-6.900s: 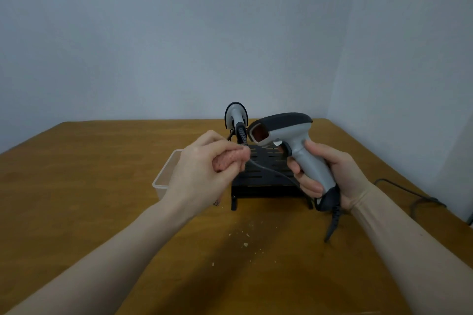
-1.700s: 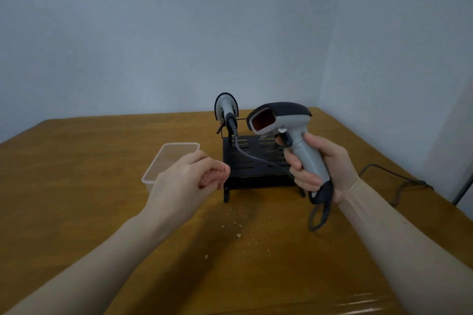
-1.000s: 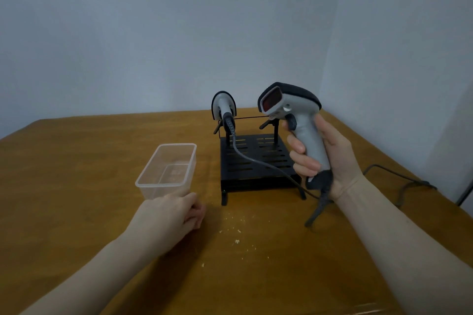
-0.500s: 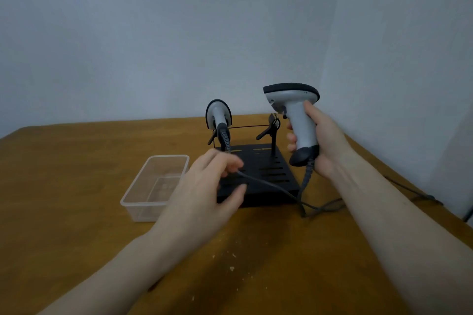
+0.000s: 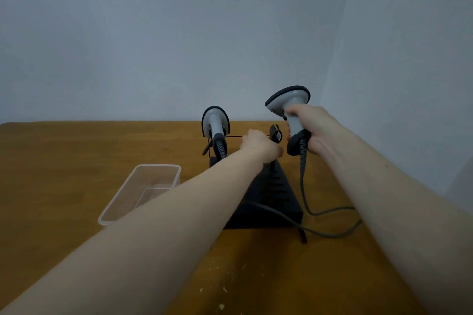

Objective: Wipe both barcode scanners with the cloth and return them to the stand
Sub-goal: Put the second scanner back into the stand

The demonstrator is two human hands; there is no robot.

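Note:
My right hand (image 5: 313,126) grips the handle of a grey and black barcode scanner (image 5: 288,100), held upright in the air just right of the black stand (image 5: 277,202). Its cable (image 5: 322,212) hangs down to the table. My left hand (image 5: 259,146) reaches over the stand and sits against the right cradle post (image 5: 275,134). Its fingers are hidden behind the back of the hand. The second scanner (image 5: 215,123) sits in the stand's left cradle, head up. No cloth shows.
A clear plastic tub (image 5: 143,192) stands on the wooden table (image 5: 64,161) left of the stand. The other scanner's cable (image 5: 289,220) trails across the stand's front right. Crumbs (image 5: 221,305) lie near the table's front edge. Walls close in behind and to the right.
My left hand rose from the table and reached forward to the stand's right post. My right hand turned the scanner upright and carried it towards the right cradle.

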